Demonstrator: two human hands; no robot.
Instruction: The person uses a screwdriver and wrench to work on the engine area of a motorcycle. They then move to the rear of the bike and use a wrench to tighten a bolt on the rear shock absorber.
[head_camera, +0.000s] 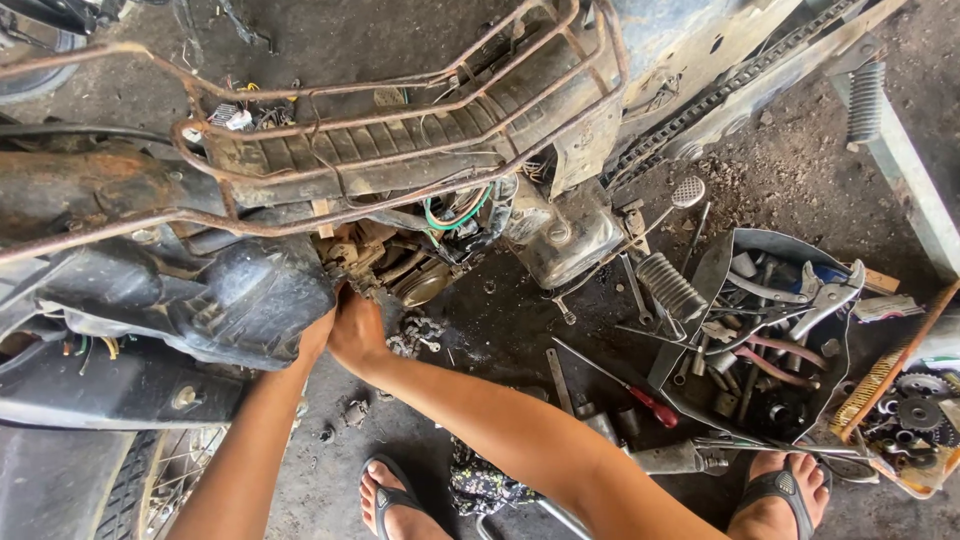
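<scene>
Stripped motorbike frame, rusty, lying low over dirt floor; engine/carb area exposed under it w/ loose green wires. Both hands pushed into the gap beside the black plastic cover: right hand curled against engine parts, left hand mostly hidden behind it, so grip of either can't be told. Tools kept w/in arm's reach on the person's right: red-handled screwdriver, metal tray w/ pliers etc., sprockets in box. Sandalled feet either side.

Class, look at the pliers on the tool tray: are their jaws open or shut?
Open. The pliers lie across the tool tray with jaws spread apart in a V.
</scene>
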